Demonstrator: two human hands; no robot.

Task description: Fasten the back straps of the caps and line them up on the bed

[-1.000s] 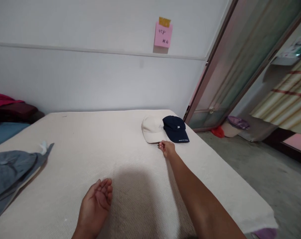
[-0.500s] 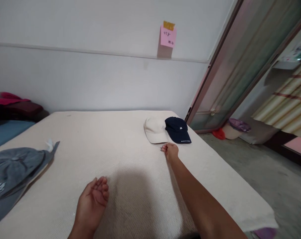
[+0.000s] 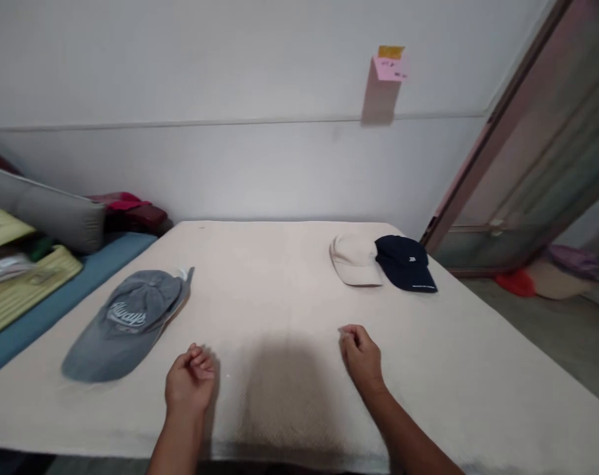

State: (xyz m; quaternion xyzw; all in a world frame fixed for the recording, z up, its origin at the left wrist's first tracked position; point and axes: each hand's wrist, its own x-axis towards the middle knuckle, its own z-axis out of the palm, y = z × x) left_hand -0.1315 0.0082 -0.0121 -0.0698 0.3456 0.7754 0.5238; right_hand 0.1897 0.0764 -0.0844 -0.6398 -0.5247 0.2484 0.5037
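My left hand (image 3: 190, 379) is palm up near the front of the bed-like surface (image 3: 274, 290), its fingers curled in and nothing visible in them. Right of it, my right hand (image 3: 363, 356) hovers with bent fingers drawn together; I see no object in its grasp. A grey baseball cap (image 3: 131, 323) with white lettering lies to the left of my left hand, its brim pointing toward the front left. Beyond my right hand, a cream cap (image 3: 355, 258) sits beside a navy cap (image 3: 403, 262) with a small white mark; the two touch.
A pink note (image 3: 389, 69) is taped to the white wall (image 3: 230, 59). At the left, a grey cushion (image 3: 57, 204) and a yellow folded item (image 3: 32, 284) rest on a blue surface (image 3: 116, 254). A sliding door (image 3: 522, 145) stands right; a red item (image 3: 514, 282) lies on the floor.
My right hand has drawn back from the cream and navy caps toward the front. My left hand's fingers have curled in more. The view has turned left, showing the whole grey cap.
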